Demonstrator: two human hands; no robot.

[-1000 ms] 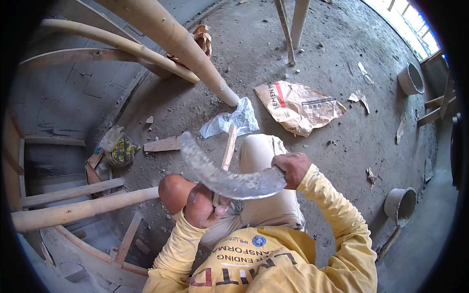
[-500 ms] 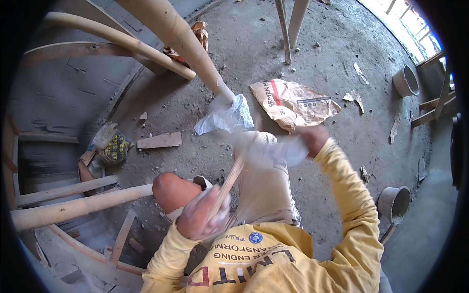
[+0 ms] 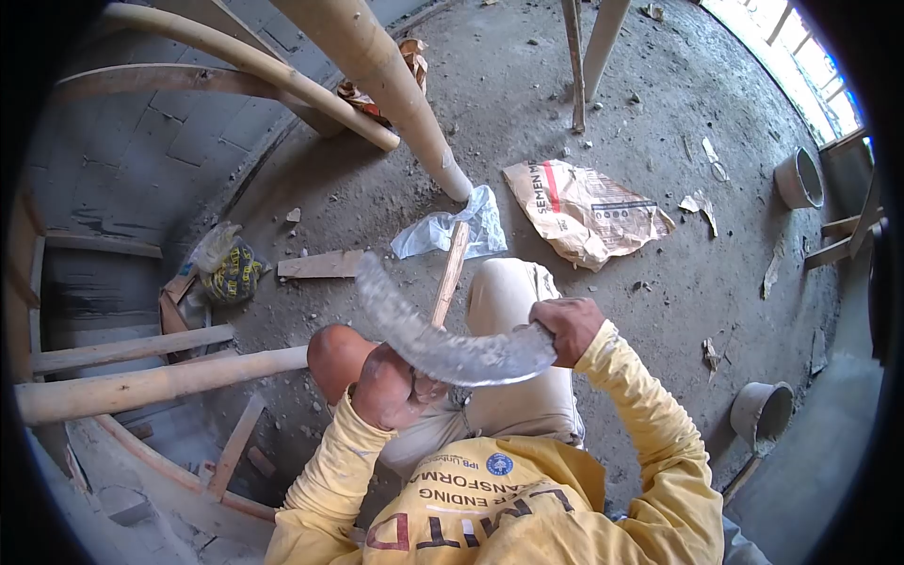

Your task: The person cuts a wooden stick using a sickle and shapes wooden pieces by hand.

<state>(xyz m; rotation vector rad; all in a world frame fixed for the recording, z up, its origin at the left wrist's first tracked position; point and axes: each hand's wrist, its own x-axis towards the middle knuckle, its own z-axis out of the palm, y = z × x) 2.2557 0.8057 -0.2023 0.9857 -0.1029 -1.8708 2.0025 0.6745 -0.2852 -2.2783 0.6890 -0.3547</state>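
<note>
A broad curved blade, grey and stained, spans the space between my hands. My right hand is closed round its handle end, above my right knee. My left hand grips a thin wooden stick near its lower end, beside my bent left knee. The blade crosses in front of the stick and hides its lower part and some of my left fingers. The stick's upper end points away from me, over a crumpled clear plastic bag on the floor.
A torn cement bag lies ahead. A bamboo pole slants down to the plastic bag. Two buckets are at the right. A short board and a filled plastic bag lie left, near a wooden frame.
The blade swung out to the right, away from the stick, half a second ago. Now it is back across the stick, and my left hand is lower and steadier.
</note>
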